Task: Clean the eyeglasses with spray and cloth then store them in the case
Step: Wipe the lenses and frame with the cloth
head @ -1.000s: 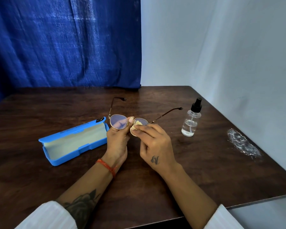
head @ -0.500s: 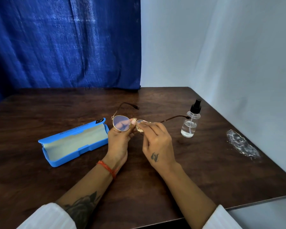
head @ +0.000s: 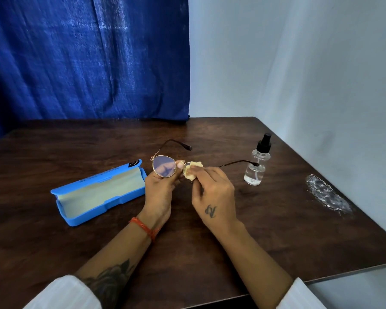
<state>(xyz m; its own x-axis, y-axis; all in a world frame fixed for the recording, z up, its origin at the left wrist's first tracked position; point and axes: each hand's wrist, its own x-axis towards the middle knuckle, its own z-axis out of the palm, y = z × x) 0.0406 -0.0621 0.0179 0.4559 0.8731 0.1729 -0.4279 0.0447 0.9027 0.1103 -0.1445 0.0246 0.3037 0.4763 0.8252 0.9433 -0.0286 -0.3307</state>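
Observation:
I hold thin metal-rimmed eyeglasses [head: 164, 166] above the middle of the table, temples unfolded and pointing away. My left hand [head: 159, 192] grips them at the bridge beside the left lens. My right hand [head: 212, 197] pinches a small pale yellow cloth [head: 193, 170] against the right lens, which the cloth mostly hides. An open blue eyeglass case [head: 98, 194] with a pale lining lies on the table to the left of my hands. A clear spray bottle [head: 256, 166] with a black nozzle stands upright to the right.
The dark wooden table [head: 276, 230] carries a whitish smear [head: 328, 195] near its right edge. A blue curtain [head: 87, 59] hangs behind the table on the left, and pale walls close the back right corner.
The eyeglasses have tilted and dropped slightly, the right temple swinging toward the spray bottle. My right hand keeps rubbing the cloth on the right lens.

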